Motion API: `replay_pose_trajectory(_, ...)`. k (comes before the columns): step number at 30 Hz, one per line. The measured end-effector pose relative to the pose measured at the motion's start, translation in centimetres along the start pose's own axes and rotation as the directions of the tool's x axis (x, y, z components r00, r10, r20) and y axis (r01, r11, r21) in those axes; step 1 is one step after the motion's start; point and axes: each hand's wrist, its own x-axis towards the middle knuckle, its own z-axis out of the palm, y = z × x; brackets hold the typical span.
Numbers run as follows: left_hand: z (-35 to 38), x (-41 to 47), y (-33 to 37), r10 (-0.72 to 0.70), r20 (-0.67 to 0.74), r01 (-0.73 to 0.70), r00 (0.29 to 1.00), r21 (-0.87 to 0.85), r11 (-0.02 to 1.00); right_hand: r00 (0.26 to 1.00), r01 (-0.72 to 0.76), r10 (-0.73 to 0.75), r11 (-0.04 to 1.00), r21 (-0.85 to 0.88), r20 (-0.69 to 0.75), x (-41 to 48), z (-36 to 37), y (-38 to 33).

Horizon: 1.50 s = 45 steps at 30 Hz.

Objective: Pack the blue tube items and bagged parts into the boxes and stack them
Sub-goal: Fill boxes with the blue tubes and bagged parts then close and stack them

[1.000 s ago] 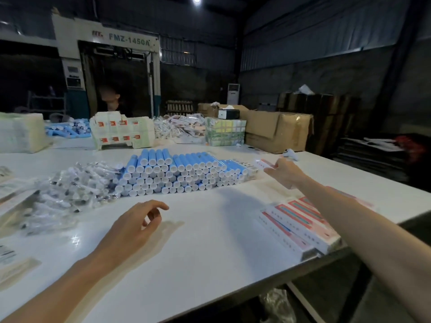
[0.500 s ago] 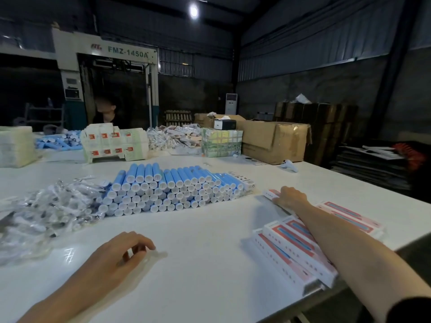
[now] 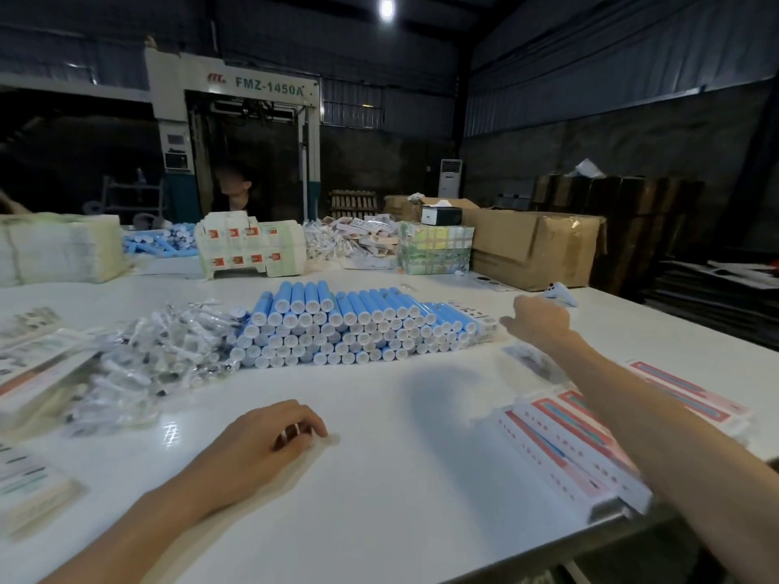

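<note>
My left hand (image 3: 269, 440) rests loose, empty, bottom centre; right hand (image 3: 537, 324) mid-right, grip unclear. I'd lift tubes (image 3: 345, 326) from the end, gently.

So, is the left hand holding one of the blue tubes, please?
No, the left hand lies on the white table, well apart from the stacked blue tubes.

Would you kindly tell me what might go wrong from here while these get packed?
1. The blue tubes lie on their sides in a stepped pile. The right hand reaches near its end, and a knock there may send tubes rolling.
2. The flat boxes sit by the edge of the table under the right arm. Drawing the arm back could sweep them off.
3. The bagged parts form a loose heap, so some may slide.
</note>
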Motion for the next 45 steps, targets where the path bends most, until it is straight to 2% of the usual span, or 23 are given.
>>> replay_pose_trajectory(4,-0.4,0.1,0.6,-0.021,-0.028,0.022,0.999,0.016,1.0,0.96,0.227,-0.191,0.958,0.174,-0.203,-3.0,-4.6,-8.3)
replay_pose_trajectory(8,-1.1,0.0,0.6,-0.123,-0.12,0.13,0.985,0.05,0.99,0.886,0.459,-0.347,0.757,0.465,-0.309,-8.7,-5.6,-17.6)
replay_pose_trajectory(11,-2.0,-0.2,0.6,-0.217,-0.203,0.236,0.955,0.075,0.969,0.87,0.485,-0.387,0.564,0.669,-0.304,-13.4,-2.0,-23.6)
replay_pose_trajectory(13,-3.0,-0.5,0.6,-0.267,-0.277,0.303,0.923,0.094,0.948,0.885,0.433,-0.384,0.466,0.772,-0.264,-15.9,1.2,-26.3)
replay_pose_trajectory(16,-5.0,-1.1,0.2,-0.298,-0.337,0.381,0.893,0.214,0.9,0.893,0.361,-0.415,0.428,0.829,-0.174,-17.7,5.3,-27.9)
replay_pose_trajectory(19,-7.6,-1.9,-0.5,-0.395,-0.4,0.549,0.827,0.422,0.721,0.882,0.317,-0.45,0.349,0.882,-0.139,-17.5,7.0,-28.1)
replay_pose_trajectory(21,-10.0,-2.9,-1.1,-0.499,-0.495,0.703,0.711,0.489,0.517,0.884,0.291,-0.451,0.317,0.903,-0.126,-17.2,7.2,-28.1)
replay_pose_trajectory(23,-12.4,-4.4,-1.8,-0.594,-0.575,0.813,0.563,0.513,0.274,0.882,0.254,-0.462,0.296,0.921,-0.094,-17.0,7.4,-28.0)
replay_pose_trajectory(26,-15.1,-6.5,-2.9,-0.701,-0.602,0.85,0.382,0.526,0.012,0.877,0.227,-0.474,0.281,0.933,-0.071,-16.9,7.5,-28.0)
replay_pose_trajectory(29,-16.5,-8.1,-3.7,-0.76,-0.576,0.821,0.3,0.562,-0.102,0.868,0.221,-0.491,0.253,0.942,-0.071,-16.9,7.4,-28.1)
replay_pose_trajectory(31,-17.0,-8.7,-4.1,-0.794,-0.537,0.832,0.284,0.549,-0.074,0.863,0.212,-0.502,0.241,0.947,-0.066,-17.0,7.4,-28.0)
replay_pose_trajectory(34,-17.2,-9.4,-4.7,-0.797,-0.522,0.893,0.304,0.448,0.047,0.855,0.21,-0.514,0.221,0.952,-0.069,-17.0,7.4,-27.8)
replay_pose_trajectory(38,-17.7,-9.7,-4.2,-0.775,-0.512,0.903,0.37,0.393,0.172,0.842,0.218,-0.535,0.216,0.952,-0.071,-17.2,7.4,-27.9)
replay_pose_trajectory(41,-18.4,-9.3,-3.3,-0.794,-0.442,0.909,0.417,0.211,0.359,0.832,0.228,-0.55,0.204,0.952,-0.081,-17.3,7.4,-28.0)
replay_pose_trajectory(45,-18.4,-8.3,-1.6,-0.763,-0.417,0.809,0.495,-0.099,0.579,0.817,0.25,-0.568,0.194,0.949,-0.099,-17.3,7.4,-28.0)
